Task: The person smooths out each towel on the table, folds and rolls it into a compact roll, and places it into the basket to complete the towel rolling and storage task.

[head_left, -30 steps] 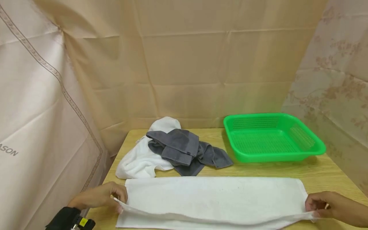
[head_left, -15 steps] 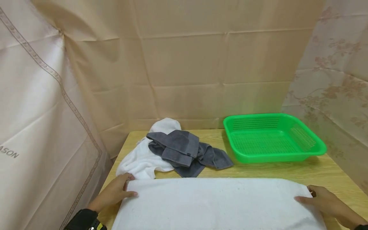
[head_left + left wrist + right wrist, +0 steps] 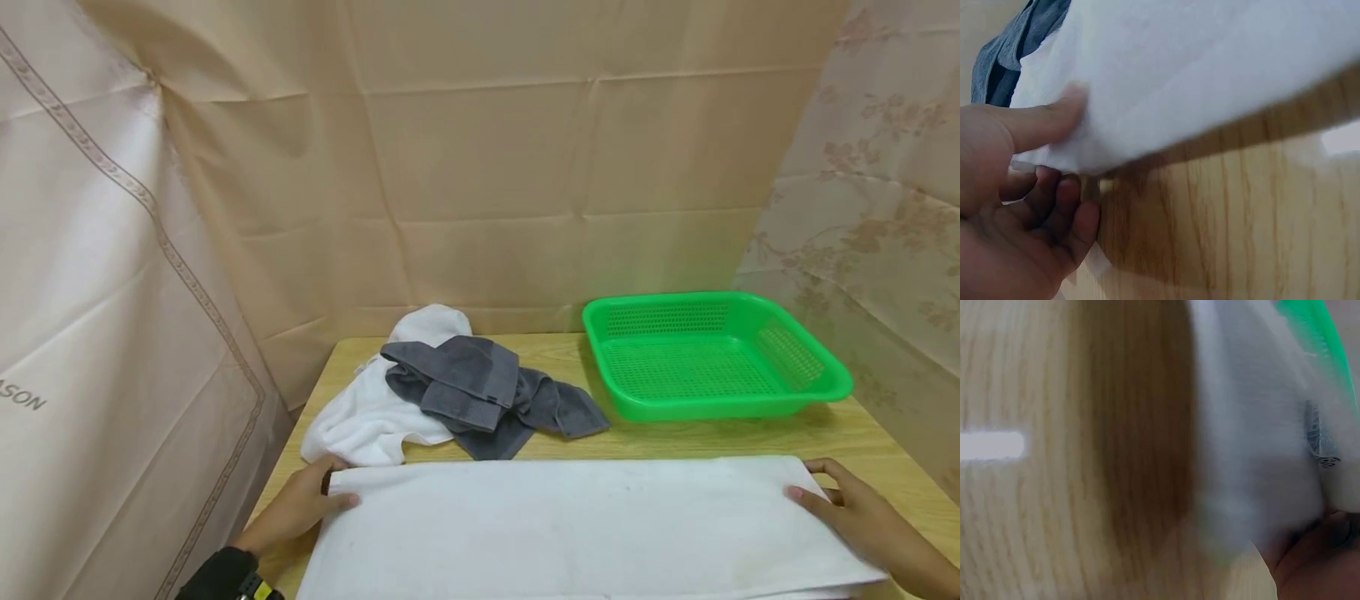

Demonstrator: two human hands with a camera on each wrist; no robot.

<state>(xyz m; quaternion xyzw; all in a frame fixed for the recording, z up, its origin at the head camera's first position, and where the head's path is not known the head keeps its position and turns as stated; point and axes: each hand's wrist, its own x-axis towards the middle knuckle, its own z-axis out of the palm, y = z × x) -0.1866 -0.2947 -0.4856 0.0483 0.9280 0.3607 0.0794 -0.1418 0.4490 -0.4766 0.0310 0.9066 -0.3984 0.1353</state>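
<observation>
A white towel (image 3: 570, 529), folded into a wide strip, lies along the front of the table. My left hand (image 3: 298, 503) pinches its far left corner, and in the left wrist view the thumb (image 3: 1054, 122) presses on top with the other fingers curled below the edge. At the far right corner my right hand (image 3: 855, 512) grips the towel, thumb on top and fingers behind the edge. Blur hides most of that hand's grip in the right wrist view, where the towel (image 3: 1254, 425) hangs beside the wooden surface.
Behind the towel, a crumpled grey towel (image 3: 468, 383) lies partly over a crumpled white towel (image 3: 367, 425). A green perforated plastic basket (image 3: 712, 408) stands at the back right of the wooden table (image 3: 555, 350). Cloth sheets (image 3: 480, 167) hang around the table.
Both hands have moved from the towel's raised near edge to its far corners. The near flap has gone over to the far side, and the right corner has since shifted slightly away.
</observation>
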